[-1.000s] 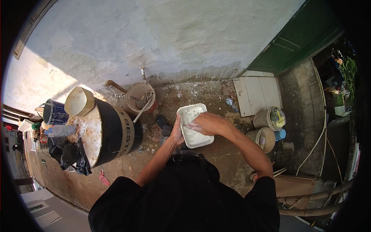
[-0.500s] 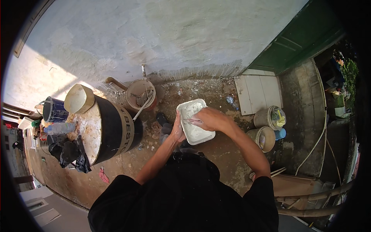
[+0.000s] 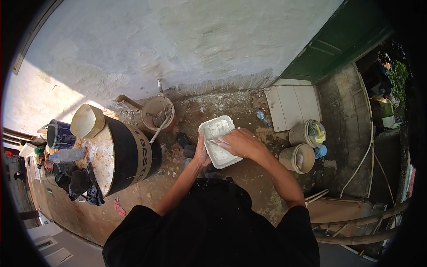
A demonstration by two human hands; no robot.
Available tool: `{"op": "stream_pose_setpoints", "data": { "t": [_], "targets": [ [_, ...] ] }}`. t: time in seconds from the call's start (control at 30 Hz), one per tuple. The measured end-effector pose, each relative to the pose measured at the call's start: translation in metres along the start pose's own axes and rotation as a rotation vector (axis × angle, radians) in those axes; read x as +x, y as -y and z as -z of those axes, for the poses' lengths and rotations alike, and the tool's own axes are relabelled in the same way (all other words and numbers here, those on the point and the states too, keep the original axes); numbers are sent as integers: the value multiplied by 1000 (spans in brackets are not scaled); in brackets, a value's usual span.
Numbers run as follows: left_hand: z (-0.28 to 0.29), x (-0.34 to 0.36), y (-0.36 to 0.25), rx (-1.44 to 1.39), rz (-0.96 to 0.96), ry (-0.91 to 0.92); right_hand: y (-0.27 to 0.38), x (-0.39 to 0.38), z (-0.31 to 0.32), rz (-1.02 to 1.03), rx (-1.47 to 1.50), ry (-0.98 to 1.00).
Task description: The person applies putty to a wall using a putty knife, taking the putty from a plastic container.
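Note:
My left hand [image 3: 201, 151] grips the left side of a white rectangular plastic tub [image 3: 224, 159], held over my feet at the middle of the view. White paste [image 3: 218, 127] coats its inside. My right hand [image 3: 233, 143] reaches over the tub's right side, fingers bunched down in the paste and smeared white; what they hold, if anything, I cannot make out. Below the tub, a dark shoe [image 3: 182, 140] shows to the left.
A black drum [image 3: 124, 160] on my left bears a cut container [image 3: 87, 120], bottle [image 3: 66, 155] and black plastic bags [image 3: 75, 182]. A bucket [image 3: 158, 111] stands by the wall [image 3: 187, 44]. Two buckets [image 3: 296, 158], pale boards [image 3: 291, 107] and bamboo poles [image 3: 360, 236] lie to my right.
The tub and both my hands have shifted a little left and up since the first frame, the right fingers still in the paste. The surroundings have shifted slightly with the view.

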State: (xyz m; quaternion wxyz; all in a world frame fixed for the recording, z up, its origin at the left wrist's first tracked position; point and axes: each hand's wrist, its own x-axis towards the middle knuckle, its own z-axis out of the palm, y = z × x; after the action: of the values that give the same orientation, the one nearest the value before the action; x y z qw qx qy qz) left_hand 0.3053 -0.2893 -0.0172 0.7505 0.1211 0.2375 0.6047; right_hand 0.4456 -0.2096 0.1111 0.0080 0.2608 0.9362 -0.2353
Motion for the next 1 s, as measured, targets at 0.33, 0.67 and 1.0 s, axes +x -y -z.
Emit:
{"op": "stream_pose_setpoints", "data": {
  "t": [0.33, 0.67, 1.0],
  "targets": [
    [-1, 0, 8, 56, -2, -73, -8, 2, -26, -57, 243, -144],
    [2, -1, 14, 17, -4, -56, -29, -15, -14, -234, 656, -152],
    [-7, -3, 8, -3, -8, -8, -38, -24, -27, -236, 670, -287]
  ]
}}
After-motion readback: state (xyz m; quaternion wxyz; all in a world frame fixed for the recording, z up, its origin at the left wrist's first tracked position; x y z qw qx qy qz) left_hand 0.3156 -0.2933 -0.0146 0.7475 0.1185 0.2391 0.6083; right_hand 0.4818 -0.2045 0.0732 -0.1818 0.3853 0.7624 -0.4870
